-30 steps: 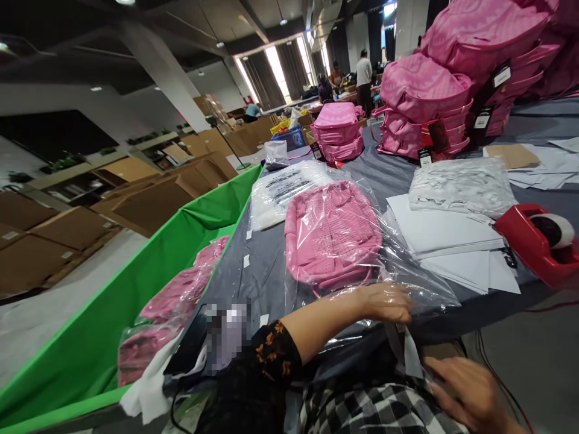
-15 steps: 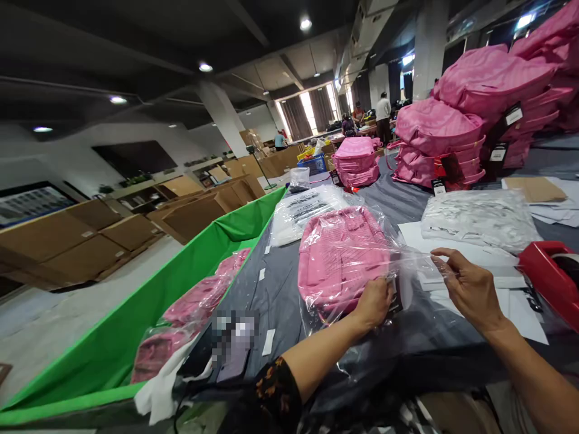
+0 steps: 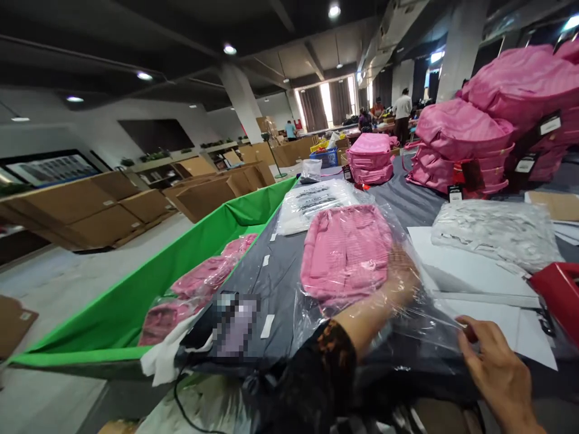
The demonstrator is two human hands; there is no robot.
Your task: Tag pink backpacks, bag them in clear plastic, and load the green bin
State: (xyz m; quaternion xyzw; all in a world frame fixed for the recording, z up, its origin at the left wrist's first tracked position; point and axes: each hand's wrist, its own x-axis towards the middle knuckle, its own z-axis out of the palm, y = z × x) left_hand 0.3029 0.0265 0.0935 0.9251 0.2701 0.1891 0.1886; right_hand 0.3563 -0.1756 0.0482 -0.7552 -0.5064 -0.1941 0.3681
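A pink backpack (image 3: 346, 256) lies on the dark-covered table inside a clear plastic bag (image 3: 434, 319). My left hand (image 3: 404, 271) is within the loose side of the bag, its fingers stretched along the backpack's right side and a little blurred. At the lower right, my right hand (image 3: 495, 361) pinches the edge of the plastic bag between thumb and fingers and holds it out from the backpack.
A green bin (image 3: 217, 226) on the left holds several bagged pink backpacks (image 3: 199, 277). Stacked pink backpacks (image 3: 461, 144) stand at the back right. White sheets (image 3: 474, 271), a clear plastic pack (image 3: 493, 232) and a red object (image 3: 558, 295) lie on the right. People work far behind.
My right hand has moved down and toward me, pulling the bag's edge wider. My left hand has left the backpack's lower right corner and slid further up its side, under the plastic.
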